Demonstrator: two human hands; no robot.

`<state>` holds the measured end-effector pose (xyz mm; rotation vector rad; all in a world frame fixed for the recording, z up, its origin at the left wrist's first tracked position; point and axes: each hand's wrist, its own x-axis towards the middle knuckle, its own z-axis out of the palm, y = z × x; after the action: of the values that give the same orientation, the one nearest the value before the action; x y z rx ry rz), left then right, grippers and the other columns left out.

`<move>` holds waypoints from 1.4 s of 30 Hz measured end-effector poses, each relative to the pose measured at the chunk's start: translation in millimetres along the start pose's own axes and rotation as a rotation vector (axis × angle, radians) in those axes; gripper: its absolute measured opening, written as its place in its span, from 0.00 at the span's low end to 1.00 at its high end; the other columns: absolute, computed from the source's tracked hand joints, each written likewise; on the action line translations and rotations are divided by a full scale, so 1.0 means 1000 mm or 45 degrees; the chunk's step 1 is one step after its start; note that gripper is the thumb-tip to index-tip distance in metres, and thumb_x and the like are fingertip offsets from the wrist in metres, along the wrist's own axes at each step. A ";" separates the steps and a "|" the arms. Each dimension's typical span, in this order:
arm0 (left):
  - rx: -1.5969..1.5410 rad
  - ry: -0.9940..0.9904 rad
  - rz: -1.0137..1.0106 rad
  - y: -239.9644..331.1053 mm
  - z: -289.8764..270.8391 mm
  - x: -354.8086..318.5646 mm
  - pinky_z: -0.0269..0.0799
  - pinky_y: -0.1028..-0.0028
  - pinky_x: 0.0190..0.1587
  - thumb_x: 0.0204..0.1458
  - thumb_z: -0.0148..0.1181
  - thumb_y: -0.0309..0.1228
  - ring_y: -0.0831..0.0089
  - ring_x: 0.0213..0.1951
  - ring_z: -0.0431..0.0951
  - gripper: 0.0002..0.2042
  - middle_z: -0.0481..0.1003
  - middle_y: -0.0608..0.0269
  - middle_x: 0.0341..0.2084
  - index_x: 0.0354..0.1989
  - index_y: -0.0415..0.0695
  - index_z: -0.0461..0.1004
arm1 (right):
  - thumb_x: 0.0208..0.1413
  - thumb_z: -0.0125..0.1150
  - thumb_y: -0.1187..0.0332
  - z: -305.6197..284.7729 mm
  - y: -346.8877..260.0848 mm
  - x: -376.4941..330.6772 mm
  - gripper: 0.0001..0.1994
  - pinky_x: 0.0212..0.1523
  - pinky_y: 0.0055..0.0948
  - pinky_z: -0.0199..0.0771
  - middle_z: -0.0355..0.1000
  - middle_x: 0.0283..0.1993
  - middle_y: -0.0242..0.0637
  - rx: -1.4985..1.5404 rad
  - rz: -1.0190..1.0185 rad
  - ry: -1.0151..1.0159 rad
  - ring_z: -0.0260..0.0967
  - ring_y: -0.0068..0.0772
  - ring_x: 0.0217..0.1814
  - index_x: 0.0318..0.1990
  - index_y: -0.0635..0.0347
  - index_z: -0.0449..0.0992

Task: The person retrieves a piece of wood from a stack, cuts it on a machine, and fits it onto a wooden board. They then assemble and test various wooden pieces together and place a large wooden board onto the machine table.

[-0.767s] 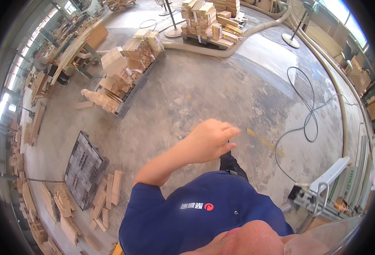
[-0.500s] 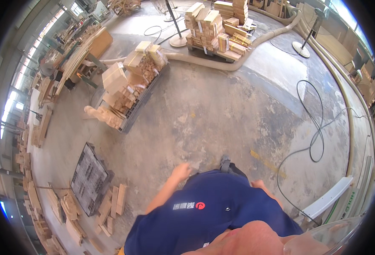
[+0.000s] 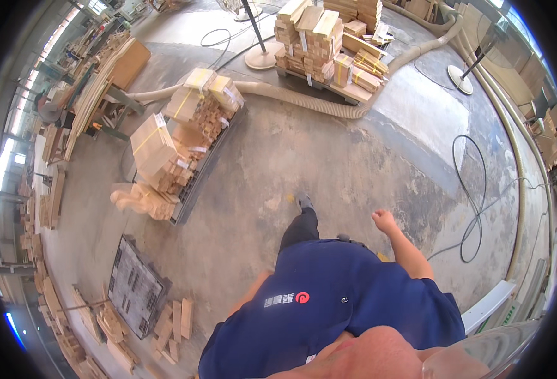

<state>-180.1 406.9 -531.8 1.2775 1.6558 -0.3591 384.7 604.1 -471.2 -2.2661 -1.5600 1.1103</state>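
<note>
My right hand swings forward over the concrete floor, its fingers curled into a loose fist with nothing seen in it. Most of my left hand is hidden beside the dark blue shirt, so its fingers do not show. Neither hand touches any wood. Ahead on the left, stacked wooden boards and blocks stand on a dark pallet, some bound with yellow straps. A carved pale wooden piece lies at the near end of that stack. One foot is stepping forward.
Another loaded pallet of wood stands ahead, with a ribbed hose curving round it. A black cable loops over the floor at right. Near left are a grey plastic pallet and loose wood offcuts. A person is by a bench.
I have stepped forward, and the stacks are nearer. My right arm has swung out in front, while my left hand has moved back beside my body.
</note>
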 end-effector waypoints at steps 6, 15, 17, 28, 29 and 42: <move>-0.455 0.410 0.032 0.092 -0.263 0.134 0.79 0.60 0.50 0.56 0.62 0.39 0.53 0.45 0.85 0.16 0.84 0.46 0.41 0.43 0.38 0.84 | 0.59 0.61 0.52 0.020 0.050 0.057 0.21 0.46 0.40 0.81 0.82 0.40 0.49 -0.322 0.405 -0.417 0.82 0.46 0.44 0.45 0.62 0.83; -0.873 0.524 0.103 0.151 -0.443 0.236 0.79 0.68 0.42 0.59 0.63 0.40 0.68 0.39 0.85 0.18 0.85 0.57 0.37 0.49 0.37 0.82 | 0.59 0.60 0.60 -0.031 -0.077 0.272 0.14 0.24 0.41 0.73 0.76 0.27 0.41 0.067 0.407 -0.246 0.73 0.39 0.22 0.35 0.63 0.80; -0.779 0.464 0.012 0.140 -0.439 0.249 0.78 0.67 0.42 0.59 0.62 0.41 0.67 0.38 0.84 0.18 0.85 0.58 0.35 0.48 0.40 0.83 | 0.61 0.60 0.60 -0.038 -0.143 0.352 0.12 0.20 0.37 0.67 0.74 0.29 0.40 0.219 0.388 -0.226 0.68 0.33 0.22 0.38 0.62 0.78; -0.274 0.235 -0.267 0.130 -0.544 0.259 0.78 0.69 0.44 0.62 0.61 0.39 0.68 0.40 0.83 0.16 0.83 0.58 0.35 0.49 0.38 0.81 | 0.69 0.55 0.50 -0.066 -0.545 0.759 0.30 0.61 0.50 0.71 0.64 0.69 0.36 1.666 0.353 -0.170 0.67 0.44 0.63 0.73 0.51 0.60; -0.350 0.278 -0.293 0.141 -0.566 0.264 0.78 0.70 0.44 0.63 0.61 0.39 0.69 0.40 0.83 0.16 0.83 0.59 0.35 0.49 0.37 0.80 | 0.70 0.53 0.50 -0.077 -0.575 0.779 0.31 0.65 0.51 0.68 0.61 0.73 0.38 1.788 0.368 -0.154 0.64 0.47 0.67 0.75 0.51 0.57; -1.302 0.551 -0.230 0.290 -0.789 0.350 0.79 0.75 0.46 0.63 0.63 0.32 0.72 0.43 0.81 0.20 0.79 0.57 0.44 0.58 0.31 0.73 | 0.74 0.49 0.54 -0.145 -0.658 0.964 0.30 0.74 0.55 0.59 0.50 0.78 0.35 2.506 0.624 0.186 0.49 0.41 0.80 0.76 0.55 0.50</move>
<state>-322.7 1287.5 -350.2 0.4325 1.9049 0.6515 165.9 1759.7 -483.3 -1.0514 0.4415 1.3722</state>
